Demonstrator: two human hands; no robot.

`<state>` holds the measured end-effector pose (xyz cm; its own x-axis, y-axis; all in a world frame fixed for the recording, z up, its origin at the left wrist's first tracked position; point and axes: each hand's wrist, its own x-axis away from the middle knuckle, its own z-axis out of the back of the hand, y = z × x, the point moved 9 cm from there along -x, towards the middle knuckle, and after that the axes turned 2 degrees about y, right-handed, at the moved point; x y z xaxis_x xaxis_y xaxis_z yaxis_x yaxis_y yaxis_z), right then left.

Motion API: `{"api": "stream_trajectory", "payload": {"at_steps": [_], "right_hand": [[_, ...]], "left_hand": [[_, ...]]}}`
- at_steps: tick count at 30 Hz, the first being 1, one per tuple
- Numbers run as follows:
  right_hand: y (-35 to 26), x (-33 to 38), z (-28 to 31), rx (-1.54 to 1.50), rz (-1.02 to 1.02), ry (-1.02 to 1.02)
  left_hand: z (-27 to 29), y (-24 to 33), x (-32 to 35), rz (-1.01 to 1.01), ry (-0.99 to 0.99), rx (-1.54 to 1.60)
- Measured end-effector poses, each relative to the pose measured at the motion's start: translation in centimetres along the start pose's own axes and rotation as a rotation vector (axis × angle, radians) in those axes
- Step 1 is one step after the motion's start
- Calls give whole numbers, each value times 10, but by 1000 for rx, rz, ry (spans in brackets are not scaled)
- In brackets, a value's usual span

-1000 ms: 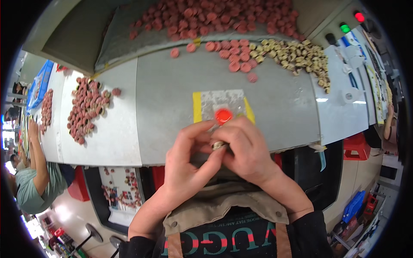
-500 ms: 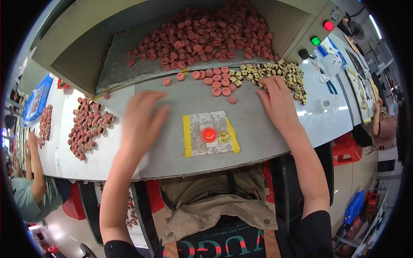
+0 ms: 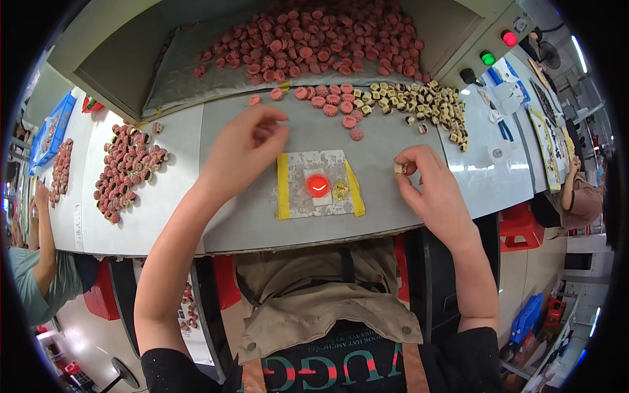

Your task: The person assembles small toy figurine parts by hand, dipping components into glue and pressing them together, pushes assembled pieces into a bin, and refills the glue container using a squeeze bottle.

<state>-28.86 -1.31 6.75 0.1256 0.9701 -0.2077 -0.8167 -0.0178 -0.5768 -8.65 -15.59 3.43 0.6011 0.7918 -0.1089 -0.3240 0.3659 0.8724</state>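
Between the thumb and index finger of my right hand (image 3: 432, 187) is a small cream-and-dark block (image 3: 400, 168), held over the right of the grey table. My left hand (image 3: 252, 144) hovers left of the taped square, fingers curled and thumb apart, with nothing visible in it. Beyond it sit small round pink ribbed cups (image 3: 333, 99) in a loose cluster. Beside them spreads a heap of cream-and-dark blocks (image 3: 452, 108). Between my hands, a grey square plate (image 3: 298, 203) with yellow tape carries a glowing red disc (image 3: 318, 186) and a small gold round piece (image 3: 340, 190).
A large heap of pink cups (image 3: 314, 46) fills the hooded box (image 3: 111, 85) at the back. Pink-and-dark pieces (image 3: 128, 164) lie on the white surface at left. Red (image 3: 509, 38) and green (image 3: 487, 59) lights are on the box's right post. Other people work at both sides.
My right hand has drawn back toward me from the block heap with one block in its fingers. My left hand has moved right and its fingers have curled.
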Motion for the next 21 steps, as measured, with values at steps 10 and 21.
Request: {"api": "stream_trajectory", "payload": {"at_steps": [10,21], "right_hand": [[-26,-6,-30,97,305,-64],[-31,-9,-37,183,169,-94]], "left_hand": [[-17,-22,92,434,182,1247],[-41,-19,106,436,81,1309]]}}
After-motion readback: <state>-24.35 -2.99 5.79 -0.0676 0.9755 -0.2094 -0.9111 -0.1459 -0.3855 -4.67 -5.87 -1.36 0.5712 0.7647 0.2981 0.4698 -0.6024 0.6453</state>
